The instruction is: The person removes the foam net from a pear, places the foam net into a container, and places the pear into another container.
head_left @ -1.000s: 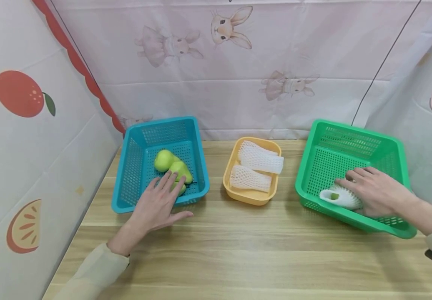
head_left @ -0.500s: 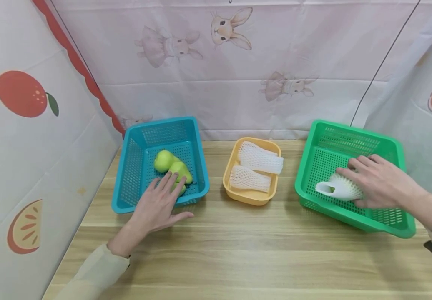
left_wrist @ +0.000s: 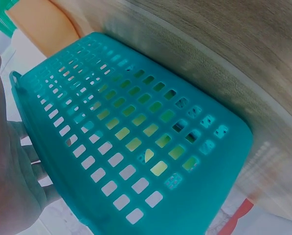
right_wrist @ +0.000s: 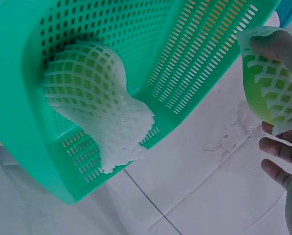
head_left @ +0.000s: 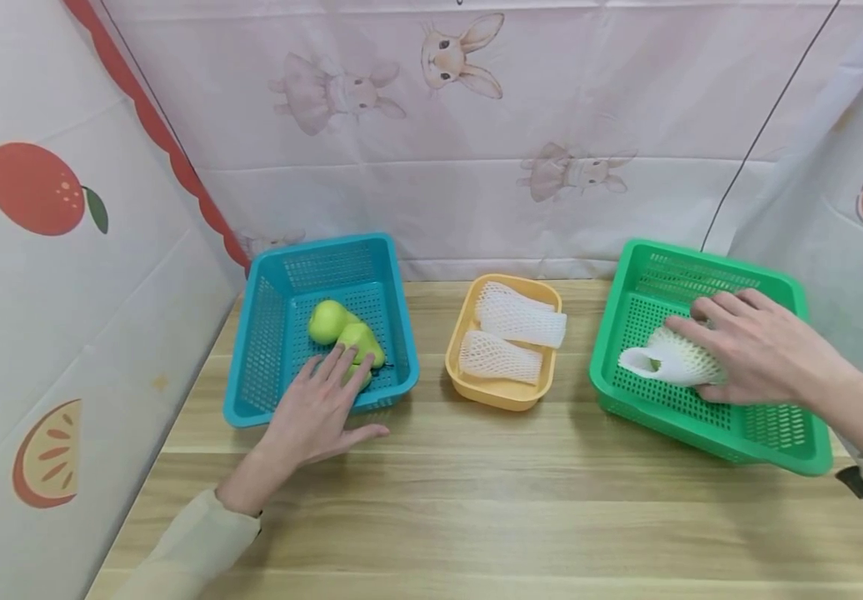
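My right hand (head_left: 769, 354) is over the green basket (head_left: 746, 454), gripping a green pear in a white foam net (head_left: 671, 358). One end of the net sticks out loose and hollow beyond the fingers. In the right wrist view, another netted pear (right_wrist: 82, 78) lies inside the basket; the right hand hides it from the head view. My left hand (head_left: 315, 408) rests at the near rim of the blue basket (head_left: 240, 367) with fingers straight and spread. Its fingertips overlap the green pears (head_left: 360, 342) inside, partly covering one of them.
Between the two baskets stands a small yellow tub (head_left: 502, 396) holding foam nets (head_left: 517, 317); one end of a net overhangs its right rim. A printed cloth (head_left: 431, 200) hangs behind, with side cloths left and right. The wooden table (head_left: 476, 508) stretches out in front.
My right hand has shifted a little up and to the left within the green basket, carrying the netted pear with it. The left hand stays in place.
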`<state>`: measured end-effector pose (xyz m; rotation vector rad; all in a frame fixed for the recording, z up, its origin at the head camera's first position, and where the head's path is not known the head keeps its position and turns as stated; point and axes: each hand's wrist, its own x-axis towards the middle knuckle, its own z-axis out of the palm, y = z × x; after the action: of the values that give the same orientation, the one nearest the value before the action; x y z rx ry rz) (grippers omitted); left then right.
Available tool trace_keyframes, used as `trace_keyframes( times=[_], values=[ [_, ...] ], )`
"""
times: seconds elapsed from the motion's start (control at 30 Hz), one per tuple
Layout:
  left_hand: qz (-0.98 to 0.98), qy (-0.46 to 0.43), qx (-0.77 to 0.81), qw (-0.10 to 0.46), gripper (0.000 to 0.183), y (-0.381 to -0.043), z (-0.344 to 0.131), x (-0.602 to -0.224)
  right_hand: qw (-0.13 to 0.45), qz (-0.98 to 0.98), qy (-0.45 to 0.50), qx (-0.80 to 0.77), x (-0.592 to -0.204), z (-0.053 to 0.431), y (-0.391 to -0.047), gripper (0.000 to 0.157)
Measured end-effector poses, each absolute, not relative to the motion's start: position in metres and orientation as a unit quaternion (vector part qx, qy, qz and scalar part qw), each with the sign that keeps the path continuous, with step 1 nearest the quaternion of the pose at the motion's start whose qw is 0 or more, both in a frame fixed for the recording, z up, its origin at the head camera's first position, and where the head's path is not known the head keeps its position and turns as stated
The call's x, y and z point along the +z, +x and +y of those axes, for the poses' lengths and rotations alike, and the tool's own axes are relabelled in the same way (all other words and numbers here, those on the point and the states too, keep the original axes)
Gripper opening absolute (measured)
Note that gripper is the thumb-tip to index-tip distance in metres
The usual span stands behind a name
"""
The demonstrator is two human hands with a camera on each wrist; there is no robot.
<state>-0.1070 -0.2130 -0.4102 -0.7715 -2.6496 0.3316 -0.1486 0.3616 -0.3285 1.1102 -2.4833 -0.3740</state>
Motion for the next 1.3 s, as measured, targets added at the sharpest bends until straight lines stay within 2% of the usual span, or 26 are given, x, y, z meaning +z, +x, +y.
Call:
trace_keyframes(
  times=[0.53,0.7,0.87,1.17,1.3],
  values=[
    [-0.934,-0.279,0.104,0.196,0.112,-0.106,-0.213,-0.409,0.23,-0.882,0.404,-0.082,-0.329,0.326,-0.138,0.094],
    [-0.934,-0.278,0.109,0.195,0.106,-0.105,-0.212,-0.408,0.239,-0.879,0.408,-0.068,-0.332,0.313,-0.135,0.092],
    [-0.936,-0.275,0.118,0.186,0.107,-0.105,-0.211,-0.408,0.262,-0.87,0.415,-0.042,-0.336,0.3,-0.132,0.093],
    [-0.935,-0.275,0.118,0.187,0.107,-0.104,-0.211,-0.41,0.26,-0.866,0.427,-0.027,-0.348,0.278,-0.124,0.097],
    [-0.938,-0.272,0.114,0.184,0.107,-0.103,-0.211,-0.41,0.266,-0.862,0.432,-0.01,-0.353,0.267,-0.122,0.095]
  ],
)
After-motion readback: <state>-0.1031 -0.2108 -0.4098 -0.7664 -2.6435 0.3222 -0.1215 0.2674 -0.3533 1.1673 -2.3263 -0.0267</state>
